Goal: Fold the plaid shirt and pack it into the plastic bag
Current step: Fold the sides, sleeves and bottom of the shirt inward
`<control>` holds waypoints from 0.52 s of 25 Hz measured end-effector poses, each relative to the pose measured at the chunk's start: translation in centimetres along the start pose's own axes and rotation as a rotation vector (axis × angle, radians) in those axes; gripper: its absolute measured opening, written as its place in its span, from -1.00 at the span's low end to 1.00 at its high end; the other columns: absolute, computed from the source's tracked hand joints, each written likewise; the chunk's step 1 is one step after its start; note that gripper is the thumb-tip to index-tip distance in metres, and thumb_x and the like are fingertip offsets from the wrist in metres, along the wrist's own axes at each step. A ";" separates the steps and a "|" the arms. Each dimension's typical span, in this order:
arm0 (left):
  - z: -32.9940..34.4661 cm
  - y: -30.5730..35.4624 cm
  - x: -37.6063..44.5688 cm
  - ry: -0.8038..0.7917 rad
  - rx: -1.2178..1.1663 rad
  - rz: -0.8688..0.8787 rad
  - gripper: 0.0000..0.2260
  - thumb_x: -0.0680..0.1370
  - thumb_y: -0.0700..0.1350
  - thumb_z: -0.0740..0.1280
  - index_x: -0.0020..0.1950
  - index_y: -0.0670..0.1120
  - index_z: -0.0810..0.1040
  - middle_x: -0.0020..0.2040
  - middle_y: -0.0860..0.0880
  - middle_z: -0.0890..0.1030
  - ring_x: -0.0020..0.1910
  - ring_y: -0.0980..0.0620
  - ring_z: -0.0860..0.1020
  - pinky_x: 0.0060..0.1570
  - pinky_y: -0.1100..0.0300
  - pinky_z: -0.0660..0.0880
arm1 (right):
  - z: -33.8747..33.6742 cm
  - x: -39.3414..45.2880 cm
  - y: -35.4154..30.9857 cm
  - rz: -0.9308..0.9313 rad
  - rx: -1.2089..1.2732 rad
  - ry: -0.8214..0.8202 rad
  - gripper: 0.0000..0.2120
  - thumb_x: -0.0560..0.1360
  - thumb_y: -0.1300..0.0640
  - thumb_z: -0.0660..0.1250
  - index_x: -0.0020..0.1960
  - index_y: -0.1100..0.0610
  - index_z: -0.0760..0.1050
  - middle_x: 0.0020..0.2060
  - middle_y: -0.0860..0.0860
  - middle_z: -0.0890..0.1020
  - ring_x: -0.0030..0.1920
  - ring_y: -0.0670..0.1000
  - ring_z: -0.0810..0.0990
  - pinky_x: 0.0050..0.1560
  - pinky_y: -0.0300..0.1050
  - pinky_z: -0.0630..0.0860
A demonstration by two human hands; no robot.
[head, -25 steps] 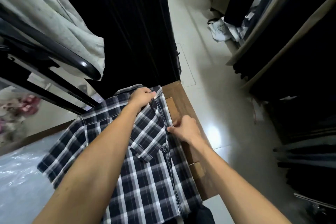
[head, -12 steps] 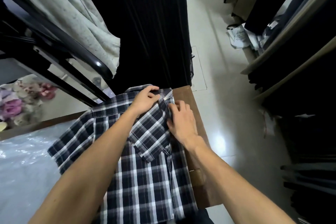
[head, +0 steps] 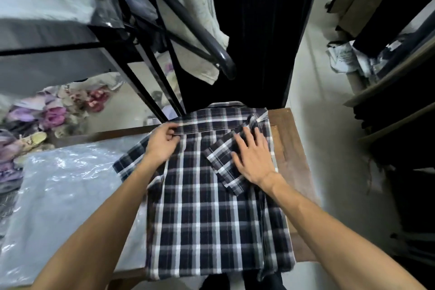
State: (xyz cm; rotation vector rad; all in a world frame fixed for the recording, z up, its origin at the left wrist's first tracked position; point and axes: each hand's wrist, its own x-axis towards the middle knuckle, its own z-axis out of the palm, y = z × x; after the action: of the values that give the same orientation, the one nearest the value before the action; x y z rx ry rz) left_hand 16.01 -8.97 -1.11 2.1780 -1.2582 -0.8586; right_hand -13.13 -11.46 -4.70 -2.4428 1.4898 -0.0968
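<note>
Folding stage, as I read it: the plaid shirt (head: 207, 200) lies back-up on the tabletop (head: 292, 162), its right sleeve already turned in under my flat right hand (head: 253, 160), fingers spread; my left hand (head: 162, 142) pinches the left shoulder seam. The left sleeve, lengthwise folds and packing into the plastic bag (head: 58, 198) beside it remain.

The left hand (head: 162, 143) moved to the shirt's (head: 211, 219) left shoulder (pinching); right hand (head: 254, 160) flattened.

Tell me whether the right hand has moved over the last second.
Yes. The right hand left the brown wooden table edge and shifted left onto the folded sleeve of the dark plaid shirt, fingers spread flat.
</note>
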 end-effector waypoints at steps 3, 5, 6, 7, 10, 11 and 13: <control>-2.5 -2.5 -0.5 0.159 0.128 -0.146 -0.62 0.59 -0.10 0.41 0.41 0.05 0.48 0.26 -0.14 0.48 0.26 -0.17 0.51 0.36 -0.10 0.43 | -0.9 0.8 -5.6 -0.110 0.033 0.097 -0.57 0.64 -0.07 0.19 0.40 0.11 0.53 0.36 0.12 0.54 0.35 0.18 0.46 0.36 0.16 0.44; -4.3 -4.4 -0.9 0.170 0.308 -0.265 -0.49 0.56 0.04 0.42 0.49 0.08 0.38 0.41 -0.18 0.42 0.42 -0.26 0.36 0.42 -0.16 0.33 | -1.0 0.9 -10.1 -0.135 0.115 0.029 -0.58 0.66 -0.05 0.19 0.40 0.13 0.53 0.29 0.08 0.55 0.28 0.11 0.49 0.33 0.09 0.46; -5.1 -5.3 -1.1 0.140 0.356 -0.308 -0.43 0.54 0.14 0.43 0.51 0.06 0.36 0.46 -0.19 0.39 0.44 -0.28 0.31 0.41 -0.18 0.30 | -0.8 0.9 -12.1 -0.098 0.196 -0.043 -0.56 0.67 -0.05 0.18 0.44 0.15 0.49 0.30 0.09 0.54 0.29 0.11 0.49 0.35 0.08 0.45; -5.9 -6.1 -1.2 0.103 0.385 -0.339 -0.38 0.51 0.25 0.43 0.49 0.05 0.37 0.47 -0.20 0.38 0.44 -0.28 0.29 0.38 -0.19 0.29 | -0.5 0.9 -13.8 -0.022 0.332 -0.132 -0.53 0.68 -0.06 0.17 0.48 0.17 0.45 0.32 0.10 0.51 0.31 0.12 0.48 0.36 0.06 0.44; -7.4 -8.0 -1.1 0.013 0.482 -0.344 -0.35 0.41 0.45 0.38 0.32 0.04 0.47 0.34 -0.21 0.45 0.38 -0.27 0.31 0.34 -0.18 0.30 | 0.3 0.9 -17.3 0.217 0.736 -0.288 -0.47 0.71 -0.09 0.13 0.54 0.24 0.35 0.44 0.15 0.44 0.40 0.14 0.47 0.44 -0.01 0.36; -7.6 -8.2 -0.8 -0.015 0.514 -0.319 -0.40 0.42 0.45 0.35 0.25 0.05 0.51 0.30 -0.20 0.48 0.36 -0.26 0.34 0.33 -0.17 0.32 | 0.5 0.9 -17.8 0.270 0.796 -0.283 -0.44 0.72 -0.10 0.12 0.56 0.25 0.32 0.46 0.15 0.42 0.44 0.13 0.45 0.49 -0.02 0.32; -8.7 -7.8 -0.5 -0.082 0.530 -0.257 -0.56 0.49 0.36 0.34 0.11 0.03 0.59 0.23 -0.15 0.58 0.30 -0.21 0.45 0.29 -0.10 0.41 | 0.7 1.2 -18.5 0.381 0.922 -0.272 -0.41 0.72 -0.15 0.07 0.60 0.20 0.28 0.33 0.06 0.53 0.39 0.06 0.48 0.52 0.02 0.30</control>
State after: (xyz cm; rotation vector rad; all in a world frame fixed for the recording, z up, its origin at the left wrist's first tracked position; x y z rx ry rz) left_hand 26.56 -4.09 -0.21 2.7953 -1.3843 -0.7797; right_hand 3.52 -4.46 -0.48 -1.3725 1.3377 -0.2845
